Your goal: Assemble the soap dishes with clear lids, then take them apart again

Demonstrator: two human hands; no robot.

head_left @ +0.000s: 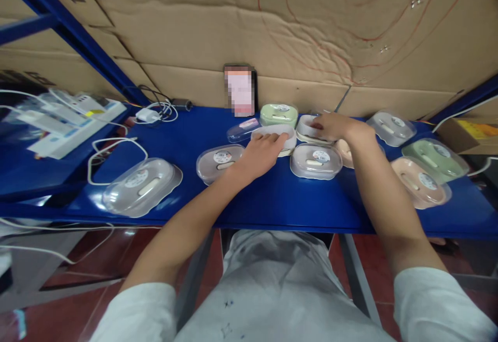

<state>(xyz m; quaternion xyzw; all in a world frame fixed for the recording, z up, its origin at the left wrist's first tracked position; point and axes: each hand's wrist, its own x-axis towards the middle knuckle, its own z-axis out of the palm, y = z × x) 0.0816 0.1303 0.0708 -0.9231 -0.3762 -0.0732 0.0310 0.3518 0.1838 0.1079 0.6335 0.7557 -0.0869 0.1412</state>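
My left hand (264,152) grips the near rim of an open, whitish oval plastic box (288,133), with its fingers bent over the edge. To its right, my right hand (335,125) closes on the rim of a second whitish oval box (305,124); its fingertips reach inside. What lies in the two boxes is hidden. A loose clear lid (239,130) with a label is left of the first box. Behind stands a green lidded box (279,115). Lidded grey boxes (316,161) sit close in front, and a peach box (344,151) is partly under my right forearm.
More lidded boxes stand at right: grey (391,128), green (433,159) and peach (419,182). Another grey one (142,189) sits at left. A phone (241,90) leans on the cardboard (187,36). Left are a charger (148,115) and power strip (78,129) with cables.
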